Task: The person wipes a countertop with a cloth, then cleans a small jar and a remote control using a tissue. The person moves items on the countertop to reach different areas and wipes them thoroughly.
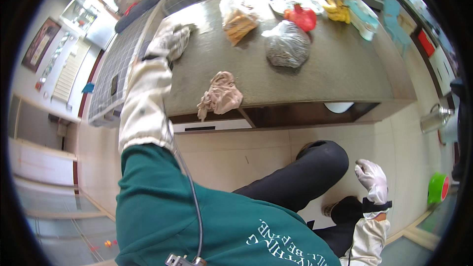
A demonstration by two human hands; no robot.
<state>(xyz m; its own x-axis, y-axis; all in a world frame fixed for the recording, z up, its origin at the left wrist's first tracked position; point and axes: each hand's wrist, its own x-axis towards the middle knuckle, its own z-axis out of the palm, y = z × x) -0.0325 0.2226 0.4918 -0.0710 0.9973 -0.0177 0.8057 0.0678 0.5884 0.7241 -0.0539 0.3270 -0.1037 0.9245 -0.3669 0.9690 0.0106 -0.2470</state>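
Observation:
My left hand [161, 43], in a pale glove, reaches to the left end of the coffee table [332, 77]. Under its fingers a crumpled greyish cloth [181, 40] is bunched against the tabletop; blur softens the line between glove and cloth. A pinkish-beige rag [223, 94] lies at the near edge, partly hanging over it. Low on the right, my right hand [371, 177], in a white glove, hangs beside my knee above the floor. Its fingers are curled in, and nothing shows in them.
Along the table's far side are a bag of bread-like food [238, 24], a knotted bag of dark contents [288, 46], a red plastic bag [303, 17], a tray [293, 2], bananas [337, 10] and a tissue pack [362, 18]. A checked sofa [114, 62] borders the left.

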